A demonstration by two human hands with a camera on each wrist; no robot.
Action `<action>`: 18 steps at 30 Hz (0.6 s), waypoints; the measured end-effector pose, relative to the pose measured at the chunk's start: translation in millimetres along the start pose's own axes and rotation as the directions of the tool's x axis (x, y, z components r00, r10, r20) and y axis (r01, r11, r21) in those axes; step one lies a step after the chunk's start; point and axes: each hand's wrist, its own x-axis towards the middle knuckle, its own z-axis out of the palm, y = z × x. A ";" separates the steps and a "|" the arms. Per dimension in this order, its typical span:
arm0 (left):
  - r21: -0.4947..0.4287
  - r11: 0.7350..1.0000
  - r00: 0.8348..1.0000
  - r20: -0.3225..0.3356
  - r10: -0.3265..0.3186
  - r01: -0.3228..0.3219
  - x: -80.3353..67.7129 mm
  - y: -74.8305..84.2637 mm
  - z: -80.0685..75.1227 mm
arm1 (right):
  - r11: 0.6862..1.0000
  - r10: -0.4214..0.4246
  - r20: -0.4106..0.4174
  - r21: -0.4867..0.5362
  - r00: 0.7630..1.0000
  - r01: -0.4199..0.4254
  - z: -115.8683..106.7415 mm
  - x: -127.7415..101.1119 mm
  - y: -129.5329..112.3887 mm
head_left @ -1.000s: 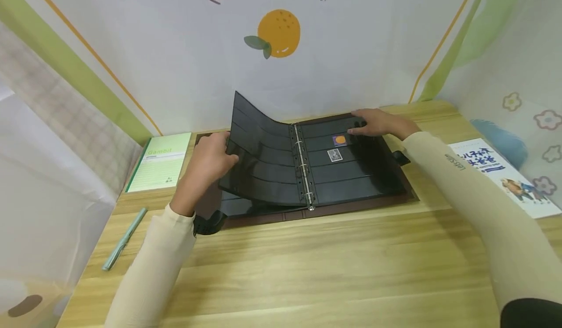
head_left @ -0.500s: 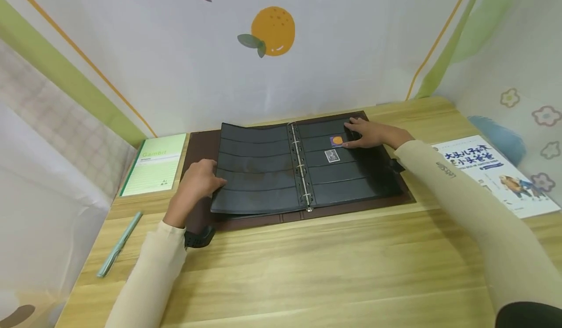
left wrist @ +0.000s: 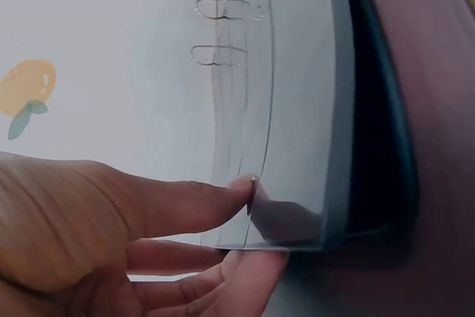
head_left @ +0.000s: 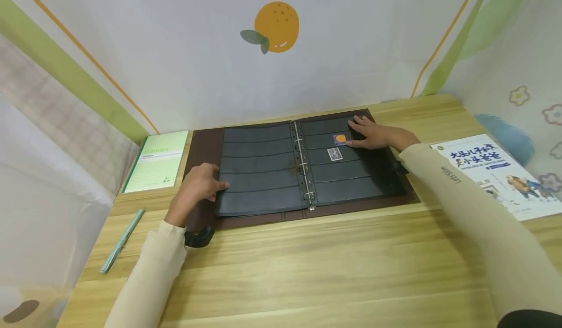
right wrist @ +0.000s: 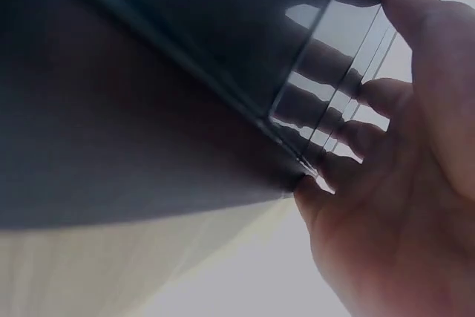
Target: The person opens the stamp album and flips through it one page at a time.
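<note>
A ring-bound stamp album [head_left: 291, 216] with a dark brown cover lies open, its black pocket pages spread both ways. My left hand [head_left: 198, 184] is at the outer edge of the left page [head_left: 259, 167]. In the left wrist view the thumb lies over that page's edge and fingers are beneath, pinching it. On the right page [head_left: 347, 176] rests my right hand [head_left: 375, 135], fingers spread, as the right wrist view also shows. Its thumb is beside a purple stamp [head_left: 340, 139] with an orange disc. Just below sits a black-and-white stamp [head_left: 334, 154].
A green notebook [head_left: 158, 162] lies left of the album, with a pale green pen [head_left: 122, 241] nearer the front. A white booklet [head_left: 496, 172] lies to the right, partly under the right forearm. Printed cloth [head_left: 351, 64] hangs behind the table.
The left page has come down from raised and curved to lying flat on the left side, with my left hand at its edge. My right hand has shifted slightly down the right page.
</note>
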 end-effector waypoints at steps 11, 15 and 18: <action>0.051 0.999 0.997 -0.080 -0.006 0.010 -0.1 -8.2 14.5 | 1.000 0.018 -0.007 -0.011 1.000 -0.018 0.3 1.7 -7.1; 0.118 0.993 0.992 -0.125 0.010 0.004 -2.5 -10.9 19.7 | 1.000 0.014 -0.004 -0.006 1.000 -0.014 3.0 3.4 -9.1; 0.149 0.989 0.982 -0.183 0.039 -0.012 -5.7 -8.9 24.8 | 1.000 0.015 -0.016 -0.008 1.000 -0.015 3.6 3.7 -9.4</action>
